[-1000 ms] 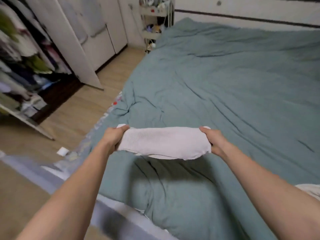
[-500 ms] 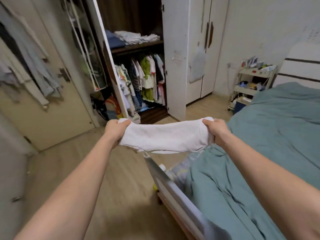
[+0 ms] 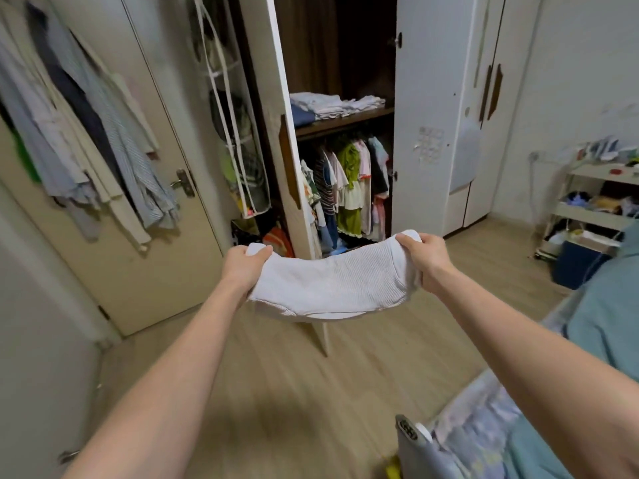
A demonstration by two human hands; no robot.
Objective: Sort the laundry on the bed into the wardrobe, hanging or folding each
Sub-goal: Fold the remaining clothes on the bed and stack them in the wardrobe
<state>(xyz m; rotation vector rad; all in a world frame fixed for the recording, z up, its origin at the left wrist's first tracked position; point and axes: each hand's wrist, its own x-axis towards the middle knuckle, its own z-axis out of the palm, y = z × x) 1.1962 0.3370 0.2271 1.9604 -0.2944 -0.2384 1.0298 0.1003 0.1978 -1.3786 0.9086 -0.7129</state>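
A folded white ribbed garment (image 3: 328, 285) hangs in the air in front of me, held flat between both hands. My left hand (image 3: 243, 266) grips its left end and my right hand (image 3: 428, 259) grips its right end. Beyond it stands the open wardrobe (image 3: 345, 122). Its shelf carries a stack of folded clothes (image 3: 332, 105), and below the shelf hang several colourful garments (image 3: 349, 178). The bed (image 3: 605, 316) with its teal cover lies at the right edge.
The wardrobe's left door (image 3: 273, 133) swings out toward me, a hanging organiser (image 3: 238, 133) on its left. Shirts (image 3: 79, 133) hang over a beige room door (image 3: 145, 243) at left. A white cart (image 3: 587, 209) stands at the far right. Wooden floor (image 3: 311, 392) lies between.
I have turned from the bed to the wardrobe and come closer to it, carrying the white garment in both hands with the same grip.
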